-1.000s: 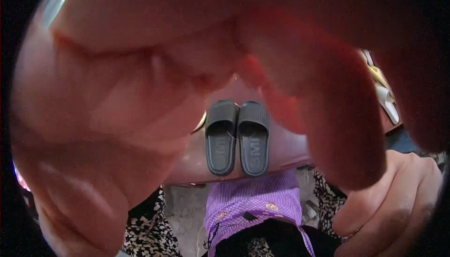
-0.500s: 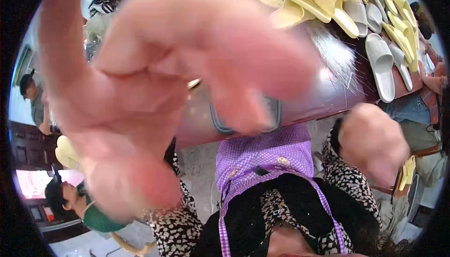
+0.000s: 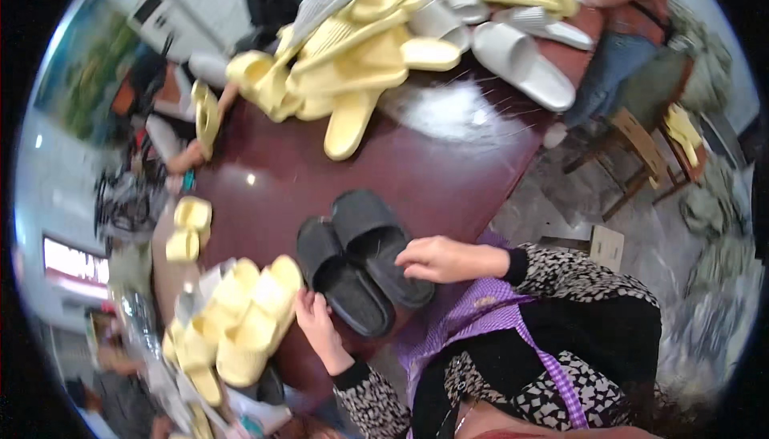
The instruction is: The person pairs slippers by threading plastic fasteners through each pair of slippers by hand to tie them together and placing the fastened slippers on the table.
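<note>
A pair of black slide slippers [image 3: 352, 291] lies side by side on the dark red table, close to my body. My right hand [image 3: 436, 259] is over the right-hand slipper, thumb and fingertips pinched together at its inner edge. Beside the outer edge of the other slipper, my left hand [image 3: 318, 327] has its fingers curled in. Whatever either hand's fingertips hold is too small to make out.
Yellow slippers [image 3: 360, 62] and grey slippers [image 3: 525, 66] are heaped at the table's far side, beside a scatter of thin white strands [image 3: 456, 110]. More yellow slippers [image 3: 240, 319] are piled at left. Other people sit around the table [image 3: 280, 175]. A wooden chair [image 3: 637, 147] stands right.
A large blurred hand close to the camera has gone from there. Both my hands are now down at the black slippers, and the view has turned, showing more of the table's left side.
</note>
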